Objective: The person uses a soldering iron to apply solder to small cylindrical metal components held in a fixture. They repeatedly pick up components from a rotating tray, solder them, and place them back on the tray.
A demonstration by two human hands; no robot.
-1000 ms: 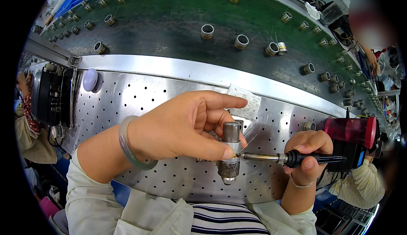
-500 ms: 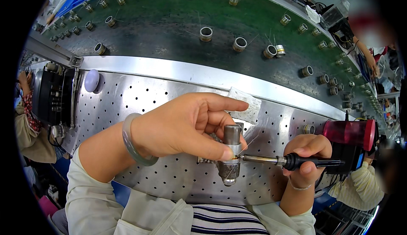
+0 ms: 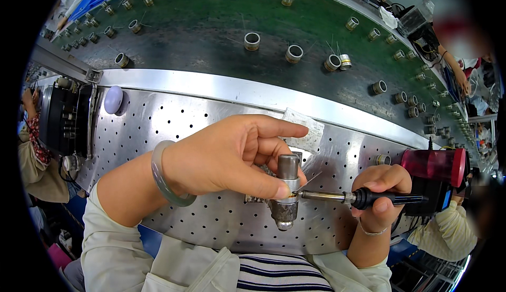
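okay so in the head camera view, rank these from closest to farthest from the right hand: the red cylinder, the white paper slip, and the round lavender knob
From the right hand:
1. Red cylinder, just beyond it to the right.
2. White paper slip, up and left, on the perforated metal table.
3. Lavender knob, far left by the green conveyor belt.

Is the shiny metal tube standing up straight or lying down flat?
Standing up. The metal tube runs top to bottom between the left hand's fingers, and the right hand's soldering iron touches its side.

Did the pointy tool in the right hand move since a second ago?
No, hardly. The soldering iron in the right hand still points its tip at the metal cylinder, level with the red container as before.
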